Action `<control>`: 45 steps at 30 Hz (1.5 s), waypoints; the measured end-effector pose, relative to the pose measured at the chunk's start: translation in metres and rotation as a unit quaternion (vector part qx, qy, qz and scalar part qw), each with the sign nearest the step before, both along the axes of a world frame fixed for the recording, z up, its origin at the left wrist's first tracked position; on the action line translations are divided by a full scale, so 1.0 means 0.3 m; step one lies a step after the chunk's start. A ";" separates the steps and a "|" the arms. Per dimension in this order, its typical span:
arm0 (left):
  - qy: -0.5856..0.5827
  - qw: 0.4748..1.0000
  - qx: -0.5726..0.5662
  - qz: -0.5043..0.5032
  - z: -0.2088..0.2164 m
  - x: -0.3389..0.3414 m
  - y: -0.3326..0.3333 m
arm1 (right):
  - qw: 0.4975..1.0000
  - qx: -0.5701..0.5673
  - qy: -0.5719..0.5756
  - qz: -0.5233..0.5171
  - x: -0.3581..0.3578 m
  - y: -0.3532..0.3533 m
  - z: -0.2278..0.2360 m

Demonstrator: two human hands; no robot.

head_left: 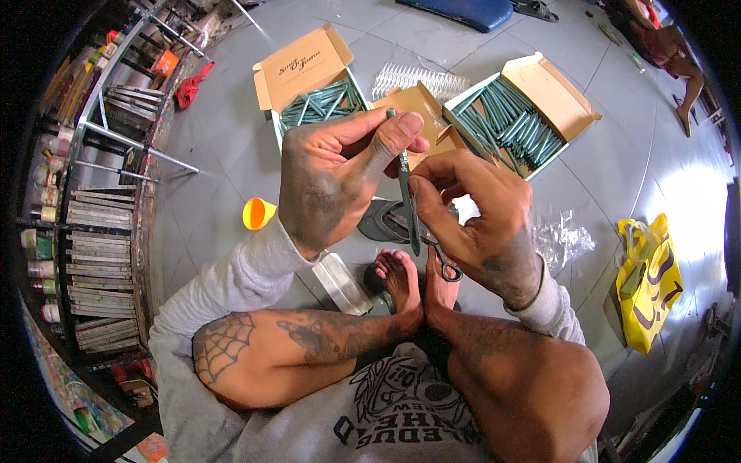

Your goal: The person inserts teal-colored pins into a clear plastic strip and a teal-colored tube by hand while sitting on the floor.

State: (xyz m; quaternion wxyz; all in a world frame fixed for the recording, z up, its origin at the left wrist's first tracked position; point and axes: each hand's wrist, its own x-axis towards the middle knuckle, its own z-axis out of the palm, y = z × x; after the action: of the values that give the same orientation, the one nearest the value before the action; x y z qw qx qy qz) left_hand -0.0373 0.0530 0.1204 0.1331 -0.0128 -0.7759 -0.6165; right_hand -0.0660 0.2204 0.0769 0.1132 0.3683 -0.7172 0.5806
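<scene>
Cross-legged on the floor (231, 154), our left hand (332, 181) pinches a green stick (407, 204) upright while our right hand (478, 224), fingers closed on small scissors (440, 258), trims it; boxes (532, 116) of sticks within reach.

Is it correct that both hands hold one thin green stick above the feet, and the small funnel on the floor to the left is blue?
Not quite: the funnel is orange, not blue, as the head view shows. The left hand and right hand do hold one thin green stick above the feet.

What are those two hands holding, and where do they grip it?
The left hand pinches a thin green stick near its top; the right hand holds it lower, with small scissors.
</scene>
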 end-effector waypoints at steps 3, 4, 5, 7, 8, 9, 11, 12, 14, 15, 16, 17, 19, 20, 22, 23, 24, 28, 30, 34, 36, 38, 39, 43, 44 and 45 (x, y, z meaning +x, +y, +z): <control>-0.009 0.999 -0.017 -0.026 0.015 0.001 -0.014 | 0.998 0.020 0.058 0.008 -0.011 -0.013 0.005; -0.012 0.999 -0.015 -0.025 0.016 0.003 -0.016 | 0.998 0.027 0.064 0.010 -0.011 -0.014 0.009; -0.016 0.999 -0.013 -0.025 0.016 0.004 -0.018 | 0.997 0.035 0.069 0.011 -0.010 -0.014 0.014; -0.027 0.999 -0.012 -0.029 0.015 0.004 -0.018 | 0.995 0.044 0.087 0.012 -0.014 -0.014 0.008; -0.035 0.999 -0.010 -0.034 0.017 0.004 -0.018 | 0.994 0.046 0.100 0.012 -0.017 -0.014 -0.002; -0.044 0.998 -0.008 -0.038 0.019 0.005 -0.018 | 0.992 0.049 0.113 0.012 -0.019 -0.014 -0.008; -0.059 0.997 0.002 -0.047 0.017 0.008 -0.019 | 0.992 0.056 0.109 0.038 -0.019 -0.004 -0.011; -0.065 0.996 0.007 -0.053 0.015 0.007 -0.019 | 0.991 0.060 0.109 0.051 -0.020 0.002 -0.012; -0.072 0.996 0.012 -0.050 0.010 0.005 -0.020 | 0.990 0.062 0.109 0.072 -0.020 0.011 -0.014; -0.075 0.996 0.013 -0.050 0.010 0.004 -0.019 | 0.989 0.062 0.109 0.082 -0.018 0.015 -0.015; -0.075 0.996 0.017 -0.051 0.011 0.003 -0.019 | 0.989 0.062 0.101 0.088 -0.014 0.018 -0.011; -0.076 0.996 0.021 -0.052 0.013 0.003 -0.019 | 0.989 0.063 0.093 0.094 -0.009 0.021 -0.005; -0.075 0.996 0.024 -0.052 0.015 0.000 -0.019 | 0.989 0.063 0.080 0.106 -0.003 0.026 -0.005; -0.074 0.996 0.023 -0.050 0.015 -0.001 -0.020 | 0.989 0.063 0.075 0.112 -0.001 0.030 -0.010; -0.071 0.996 0.020 -0.050 0.018 -0.002 -0.026 | 0.988 0.062 0.051 0.134 0.000 0.036 -0.013; -0.070 0.996 0.017 -0.052 0.021 -0.004 -0.035 | 0.986 0.060 0.032 0.149 -0.001 0.040 -0.014; -0.069 0.996 0.014 -0.055 0.022 -0.004 -0.041 | 0.985 0.059 0.013 0.165 0.000 0.043 -0.015; -0.070 0.996 0.032 -0.046 0.019 -0.005 -0.055 | 0.978 0.083 -0.021 0.193 0.011 0.046 -0.010; -0.069 0.996 0.033 -0.042 0.018 -0.006 -0.064 | 0.972 0.088 -0.049 0.211 0.017 0.051 -0.007; -0.068 0.997 0.022 -0.036 0.016 -0.011 -0.082 | 0.962 0.132 -0.083 0.225 0.024 0.051 -0.029; -0.061 0.997 0.019 -0.030 0.014 -0.014 -0.093 | 0.961 0.137 -0.072 0.231 0.028 0.045 -0.046; -0.057 0.998 0.022 -0.023 0.003 -0.015 -0.101 | 0.946 0.158 -0.094 0.268 0.031 0.048 -0.033; -0.054 0.998 0.024 -0.019 -0.002 -0.017 -0.104 | 0.938 0.168 -0.104 0.286 0.034 0.052 -0.027; -0.046 0.998 0.035 -0.011 -0.008 -0.020 -0.122 | 0.927 0.192 -0.109 0.302 0.049 0.054 -0.024; -0.046 0.998 0.037 -0.009 -0.009 -0.022 -0.127 | 0.916 0.207 -0.132 0.316 0.048 0.053 -0.025; -0.047 0.998 0.039 -0.007 -0.011 -0.023 -0.133 | 0.911 0.211 -0.137 0.326 0.049 0.053 -0.028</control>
State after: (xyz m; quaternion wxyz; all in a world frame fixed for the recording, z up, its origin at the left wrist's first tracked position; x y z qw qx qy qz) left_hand -0.0441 0.0131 0.1172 0.0926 0.0156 -0.7567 -0.6470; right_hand -0.0514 0.2364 0.0684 -0.2620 0.5142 -0.6716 0.4647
